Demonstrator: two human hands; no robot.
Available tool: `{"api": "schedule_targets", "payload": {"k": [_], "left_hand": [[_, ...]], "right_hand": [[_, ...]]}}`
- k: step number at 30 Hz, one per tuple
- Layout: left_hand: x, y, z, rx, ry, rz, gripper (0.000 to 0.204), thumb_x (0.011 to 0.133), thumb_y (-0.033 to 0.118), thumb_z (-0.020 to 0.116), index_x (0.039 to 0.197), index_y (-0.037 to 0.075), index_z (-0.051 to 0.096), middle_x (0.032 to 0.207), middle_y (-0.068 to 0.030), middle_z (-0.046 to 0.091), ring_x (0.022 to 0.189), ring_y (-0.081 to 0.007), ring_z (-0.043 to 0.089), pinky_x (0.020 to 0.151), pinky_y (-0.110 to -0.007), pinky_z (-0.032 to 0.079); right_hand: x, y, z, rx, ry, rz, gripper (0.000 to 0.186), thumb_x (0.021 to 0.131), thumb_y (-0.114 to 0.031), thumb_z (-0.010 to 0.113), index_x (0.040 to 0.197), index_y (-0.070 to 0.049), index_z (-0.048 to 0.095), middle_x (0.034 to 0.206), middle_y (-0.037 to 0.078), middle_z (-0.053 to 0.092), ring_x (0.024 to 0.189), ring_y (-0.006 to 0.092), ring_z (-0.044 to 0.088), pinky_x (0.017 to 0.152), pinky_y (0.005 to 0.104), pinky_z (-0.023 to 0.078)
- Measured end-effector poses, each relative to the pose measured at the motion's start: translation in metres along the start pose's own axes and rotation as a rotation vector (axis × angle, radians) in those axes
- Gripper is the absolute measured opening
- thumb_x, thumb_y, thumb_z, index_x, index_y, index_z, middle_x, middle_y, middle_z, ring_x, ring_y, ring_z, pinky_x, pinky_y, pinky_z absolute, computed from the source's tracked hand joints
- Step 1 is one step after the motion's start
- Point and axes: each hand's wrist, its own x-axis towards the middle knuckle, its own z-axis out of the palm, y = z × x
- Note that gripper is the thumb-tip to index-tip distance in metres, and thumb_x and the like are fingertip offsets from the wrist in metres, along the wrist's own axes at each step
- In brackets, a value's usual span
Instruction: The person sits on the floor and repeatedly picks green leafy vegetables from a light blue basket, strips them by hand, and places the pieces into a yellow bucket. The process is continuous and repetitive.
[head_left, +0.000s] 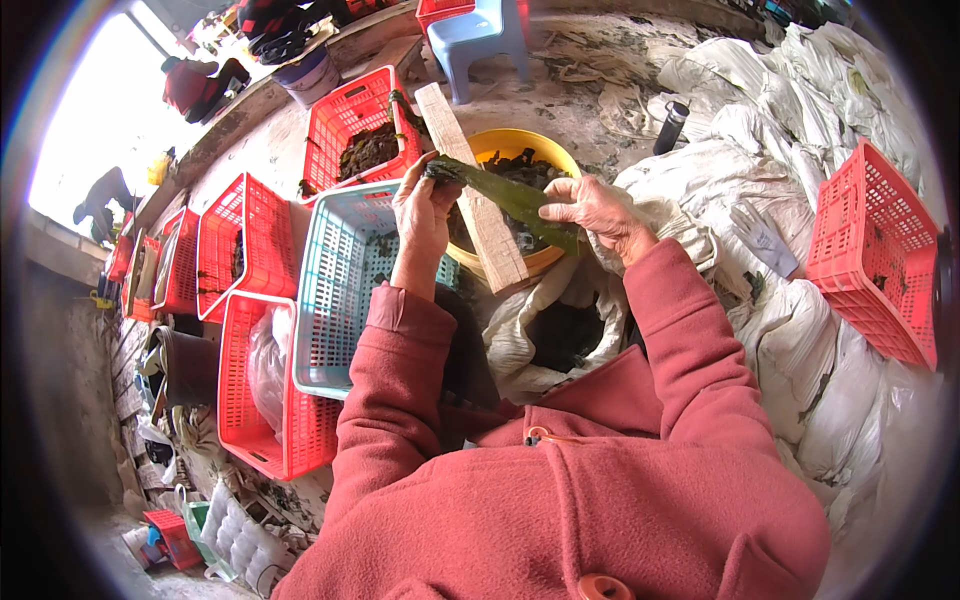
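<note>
A long, flat, dark green kelp blade (500, 190) stretches between my hands. My left hand (424, 218) pinches its bunched, darker end. The fingers and thumb of my right hand (603, 213) close on the blade near its wider end. Below the kelp, a wooden board (494, 243) lies across a yellow tub (546, 264) with dark wet pieces inside. A light blue basket (318, 335) stands by my left wrist, with a few dark scraps in it. Closer to me, a white sack (512, 345) gapes around dark contents (567, 334).
Red baskets (230, 285) line the left side; one (325, 120) beyond holds dark material. White sheeting (790, 330) covers the right, with a glove (763, 238), a black bottle (671, 127) and a red basket (870, 250). A blue stool (478, 35) stands far off. Another person (200, 85) is upper left.
</note>
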Motion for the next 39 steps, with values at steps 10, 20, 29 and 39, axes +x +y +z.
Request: {"api": "schedule_targets", "payload": {"k": [10,20,29,39], "left_hand": [[-0.014,-0.006,0.021,0.114,-0.478,-0.16,0.043,0.095,0.016,0.035,0.129,-0.005,0.05,0.113,-0.0148,0.065,0.098,-0.0202,0.065,0.087,-0.032,0.052],[-0.015,-0.027,0.033,0.292,-0.267,-0.239,0.037,0.098,0.032,0.053,0.122,0.004,0.056,0.099,-0.0049,0.066,0.088,-0.0148,0.061,0.081,-0.032,0.047],[-0.017,-0.039,0.044,0.123,-0.226,-0.165,0.014,0.099,0.017,0.056,0.104,0.005,0.062,0.093,-0.0001,0.063,0.079,-0.0086,0.06,0.07,-0.024,0.051],[-0.02,-0.024,0.049,0.156,-0.245,-0.21,0.024,0.094,0.011,0.062,0.116,0.001,0.058,0.101,-0.0084,0.067,0.086,-0.013,0.065,0.077,-0.025,0.055]], "right_hand": [[0.018,0.014,0.017,0.038,0.044,-0.109,0.051,0.085,-0.021,0.075,0.126,0.001,0.055,0.116,0.008,0.061,0.105,0.0161,0.059,0.091,0.0295,0.048],[0.031,0.02,0.014,0.113,0.334,-0.248,0.015,0.087,-0.009,0.07,0.099,-0.002,0.065,0.088,-0.001,0.066,0.078,0.0055,0.059,0.069,0.022,0.049],[0.016,0.005,0.014,0.052,0.328,-0.207,0.03,0.087,-0.001,0.069,0.115,0.002,0.059,0.099,0.005,0.069,0.088,0.008,0.061,0.081,0.0225,0.05],[0.01,0.003,0.008,-0.178,0.081,-0.243,0.039,0.087,0.001,0.064,0.126,-0.005,0.061,0.104,0.006,0.068,0.093,0.0101,0.062,0.086,0.0238,0.049]]}}
